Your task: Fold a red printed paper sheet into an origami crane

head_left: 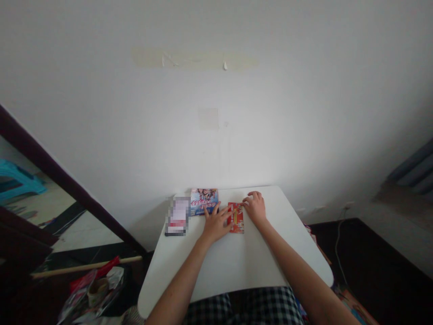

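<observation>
On a small white table [260,262] lies a red printed packet [237,221], flat and card-like. My left hand [216,223] rests with fingers spread, some over the packet's left edge and others reaching the lower edge of a blue illustrated box or packet [204,198]. At the red packet's upper right corner, my right hand [256,207] has its fingers bent, thumb and index fingertips together on the corner. What lies beneath the left fingers is partly hidden.
A phone [178,216], blurred out, lies at the table's left edge. The white wall [287,113] rises behind the table. On the floor at left are a bag of rubbish [98,289] and a wooden stick [88,267]; a cable [338,243] runs down at right.
</observation>
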Demonstrator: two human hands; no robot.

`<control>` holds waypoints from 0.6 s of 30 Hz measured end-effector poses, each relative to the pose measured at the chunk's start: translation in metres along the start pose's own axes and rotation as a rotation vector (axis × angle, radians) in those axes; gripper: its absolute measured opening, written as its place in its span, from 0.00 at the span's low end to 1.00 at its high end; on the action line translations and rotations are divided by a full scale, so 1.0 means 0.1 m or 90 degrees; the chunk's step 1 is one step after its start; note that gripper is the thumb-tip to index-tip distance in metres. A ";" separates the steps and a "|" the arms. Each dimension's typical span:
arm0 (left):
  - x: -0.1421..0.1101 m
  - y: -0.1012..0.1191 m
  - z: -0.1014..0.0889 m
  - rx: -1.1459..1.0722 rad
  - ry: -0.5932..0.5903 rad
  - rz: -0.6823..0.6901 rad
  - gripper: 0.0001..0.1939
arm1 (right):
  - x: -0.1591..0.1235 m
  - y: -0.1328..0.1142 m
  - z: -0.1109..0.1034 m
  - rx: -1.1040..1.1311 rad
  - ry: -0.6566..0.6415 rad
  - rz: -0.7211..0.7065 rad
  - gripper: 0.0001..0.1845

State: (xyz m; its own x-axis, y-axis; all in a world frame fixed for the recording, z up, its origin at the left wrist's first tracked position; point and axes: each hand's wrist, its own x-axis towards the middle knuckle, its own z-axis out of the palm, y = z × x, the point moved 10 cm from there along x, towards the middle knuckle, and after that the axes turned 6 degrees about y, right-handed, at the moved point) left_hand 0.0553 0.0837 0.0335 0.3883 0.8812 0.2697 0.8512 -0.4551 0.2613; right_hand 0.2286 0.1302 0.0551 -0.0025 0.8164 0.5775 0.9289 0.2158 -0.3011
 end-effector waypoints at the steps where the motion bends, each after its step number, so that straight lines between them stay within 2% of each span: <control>1: 0.01 0.01 0.01 0.008 -0.001 0.006 0.27 | 0.01 0.00 0.00 0.006 -0.001 -0.002 0.06; 5: 0.02 0.06 0.04 0.040 0.007 0.033 0.28 | 0.02 -0.04 0.03 0.041 -0.013 -0.019 0.05; 18: 0.02 0.01 0.06 0.051 0.004 0.017 0.28 | -0.18 -0.04 -0.03 0.141 -0.045 -0.068 0.04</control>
State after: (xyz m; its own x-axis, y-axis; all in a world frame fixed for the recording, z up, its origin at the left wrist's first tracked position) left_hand 0.0589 0.0860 0.0288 0.4087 0.8683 0.2812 0.8664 -0.4660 0.1797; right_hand 0.2260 0.1134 0.0481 -0.1298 0.8164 0.5627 0.8178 0.4090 -0.4049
